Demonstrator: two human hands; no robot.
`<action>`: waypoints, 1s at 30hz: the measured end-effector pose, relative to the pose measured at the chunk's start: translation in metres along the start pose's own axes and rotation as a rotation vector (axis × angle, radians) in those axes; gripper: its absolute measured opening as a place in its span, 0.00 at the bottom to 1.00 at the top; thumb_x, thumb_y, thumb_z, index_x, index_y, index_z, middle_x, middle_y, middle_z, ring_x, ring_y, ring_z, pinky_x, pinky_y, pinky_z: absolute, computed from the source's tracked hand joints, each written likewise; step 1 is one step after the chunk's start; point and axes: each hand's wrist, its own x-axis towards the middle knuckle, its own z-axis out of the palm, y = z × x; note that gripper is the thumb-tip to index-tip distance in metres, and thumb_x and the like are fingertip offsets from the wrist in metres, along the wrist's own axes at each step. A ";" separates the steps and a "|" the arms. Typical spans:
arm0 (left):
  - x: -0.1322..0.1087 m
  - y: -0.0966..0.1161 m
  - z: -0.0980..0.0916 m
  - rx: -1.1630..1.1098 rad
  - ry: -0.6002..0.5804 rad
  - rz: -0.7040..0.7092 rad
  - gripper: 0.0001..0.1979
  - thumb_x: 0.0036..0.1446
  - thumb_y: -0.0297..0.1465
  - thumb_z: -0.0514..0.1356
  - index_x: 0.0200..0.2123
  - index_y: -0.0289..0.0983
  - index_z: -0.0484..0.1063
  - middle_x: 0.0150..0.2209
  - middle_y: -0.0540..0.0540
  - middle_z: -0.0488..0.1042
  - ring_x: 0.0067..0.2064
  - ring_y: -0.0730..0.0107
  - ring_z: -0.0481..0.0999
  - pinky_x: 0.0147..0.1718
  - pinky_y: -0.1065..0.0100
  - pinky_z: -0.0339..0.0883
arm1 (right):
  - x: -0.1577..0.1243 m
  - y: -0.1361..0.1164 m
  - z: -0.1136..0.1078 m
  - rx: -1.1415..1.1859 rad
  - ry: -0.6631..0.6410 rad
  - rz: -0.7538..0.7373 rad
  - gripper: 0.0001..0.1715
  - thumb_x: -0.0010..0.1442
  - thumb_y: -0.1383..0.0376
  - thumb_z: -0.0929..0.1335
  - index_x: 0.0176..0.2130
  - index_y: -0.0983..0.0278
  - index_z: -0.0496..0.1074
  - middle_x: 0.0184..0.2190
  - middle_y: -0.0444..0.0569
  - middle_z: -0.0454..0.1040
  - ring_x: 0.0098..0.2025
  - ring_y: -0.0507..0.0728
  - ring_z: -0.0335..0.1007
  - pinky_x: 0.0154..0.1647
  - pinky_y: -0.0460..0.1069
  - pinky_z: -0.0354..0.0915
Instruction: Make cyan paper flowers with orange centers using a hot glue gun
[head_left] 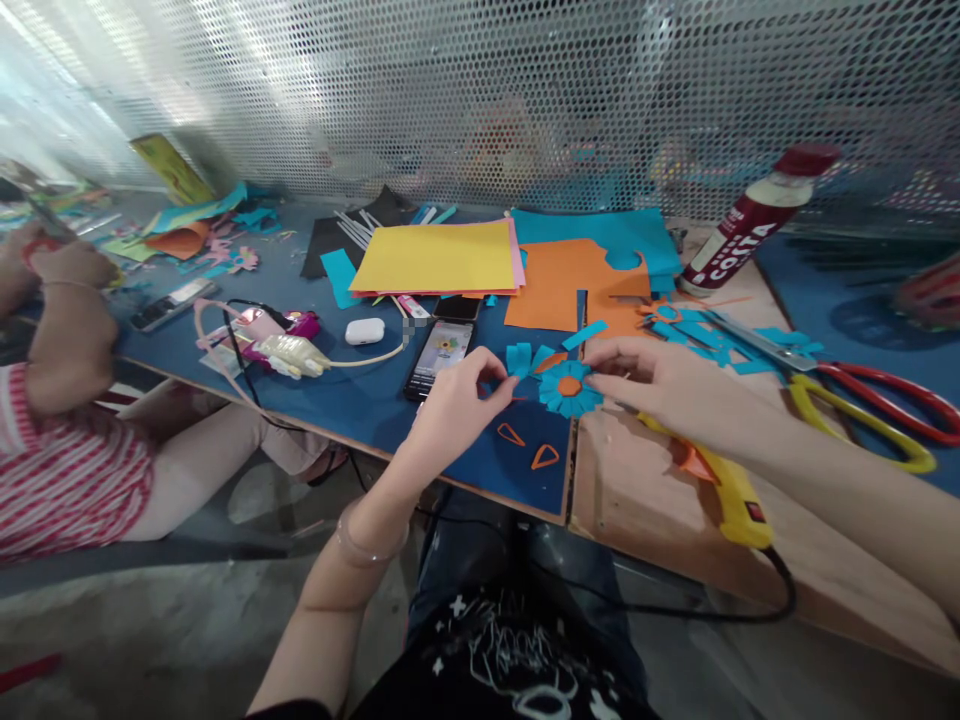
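Note:
A blue paper flower (568,398) with an orange centre is at the table's front part, its right edge between the fingers of my right hand (637,372). To its left, my left hand (463,395) is closed in a pinch, thumb and forefinger meeting beside a curled blue paper strip (517,358). Whether that strip is in the pinch I cannot make out. Two small orange paper loops (545,457) lie in front of the flower. Under my right forearm rests a yellow glue gun (731,495) with an orange trigger.
Yellow sheets (439,257), orange paper (551,285) and blue paper (600,232) lie behind. Scissors (795,360) and a Costa bottle (757,225) stand right. A phone (442,350), earbud case (365,331) and power strip (285,350) are left. Another person's hand (71,265) works far left.

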 end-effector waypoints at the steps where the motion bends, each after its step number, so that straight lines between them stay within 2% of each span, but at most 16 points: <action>1: 0.000 0.001 0.000 -0.042 0.007 -0.008 0.03 0.60 0.31 0.61 0.35 0.38 0.69 0.31 0.50 0.75 0.30 0.72 0.72 0.30 0.69 0.64 | -0.001 -0.001 0.000 0.005 0.014 -0.006 0.19 0.58 0.51 0.67 0.44 0.59 0.72 0.43 0.51 0.78 0.42 0.60 0.75 0.42 0.56 0.71; 5: -0.004 0.004 0.000 -0.187 -0.027 -0.007 0.06 0.59 0.28 0.61 0.41 0.39 0.71 0.37 0.48 0.77 0.34 0.72 0.75 0.31 0.70 0.65 | -0.006 -0.012 0.004 0.058 0.047 -0.052 0.15 0.58 0.54 0.68 0.42 0.61 0.72 0.39 0.50 0.78 0.41 0.59 0.74 0.40 0.55 0.71; 9: -0.009 0.007 0.000 -0.308 -0.056 0.005 0.03 0.59 0.29 0.61 0.38 0.39 0.74 0.36 0.48 0.78 0.32 0.73 0.73 0.30 0.69 0.66 | -0.012 -0.025 0.007 0.086 0.033 -0.054 0.11 0.58 0.58 0.67 0.39 0.61 0.71 0.36 0.50 0.77 0.39 0.58 0.74 0.37 0.53 0.70; 15: -0.012 0.006 0.005 -0.464 -0.035 -0.055 0.03 0.59 0.29 0.61 0.37 0.38 0.74 0.35 0.47 0.78 0.35 0.72 0.77 0.32 0.70 0.70 | -0.019 -0.031 0.007 0.067 0.022 -0.053 0.08 0.59 0.60 0.67 0.37 0.61 0.69 0.39 0.50 0.76 0.38 0.56 0.73 0.35 0.51 0.69; 17: -0.014 0.006 0.003 -0.466 -0.013 -0.073 0.03 0.59 0.30 0.61 0.37 0.37 0.74 0.34 0.48 0.78 0.33 0.72 0.78 0.31 0.71 0.70 | -0.022 -0.027 0.008 0.004 0.044 -0.148 0.08 0.60 0.59 0.66 0.38 0.61 0.70 0.37 0.50 0.75 0.35 0.55 0.71 0.32 0.51 0.68; 19: -0.018 0.006 0.000 -0.457 -0.001 -0.085 0.04 0.59 0.31 0.62 0.37 0.37 0.74 0.34 0.47 0.79 0.34 0.71 0.79 0.31 0.71 0.71 | -0.025 -0.020 0.012 -0.089 0.106 -0.315 0.07 0.61 0.60 0.66 0.38 0.61 0.70 0.35 0.49 0.75 0.34 0.55 0.70 0.32 0.51 0.68; 22: -0.025 0.007 -0.005 -0.475 -0.022 -0.101 0.05 0.60 0.31 0.62 0.38 0.37 0.75 0.37 0.47 0.81 0.37 0.69 0.81 0.35 0.70 0.73 | -0.030 -0.007 0.021 -0.230 0.163 -0.525 0.04 0.63 0.66 0.64 0.40 0.60 0.68 0.38 0.49 0.76 0.41 0.57 0.72 0.40 0.53 0.69; 25: -0.032 0.006 -0.004 -0.473 -0.041 -0.111 0.05 0.60 0.31 0.62 0.39 0.38 0.76 0.39 0.47 0.81 0.39 0.69 0.81 0.37 0.69 0.75 | -0.032 0.006 0.030 -0.384 0.156 -0.709 0.08 0.63 0.71 0.64 0.42 0.61 0.67 0.42 0.51 0.76 0.47 0.59 0.72 0.47 0.56 0.69; 30: -0.035 0.005 0.003 -0.392 -0.049 -0.044 0.05 0.60 0.27 0.62 0.40 0.38 0.77 0.42 0.46 0.82 0.40 0.69 0.81 0.38 0.69 0.76 | -0.025 0.029 0.032 -0.659 0.135 -0.885 0.10 0.65 0.72 0.64 0.46 0.64 0.69 0.44 0.54 0.76 0.48 0.61 0.71 0.47 0.56 0.70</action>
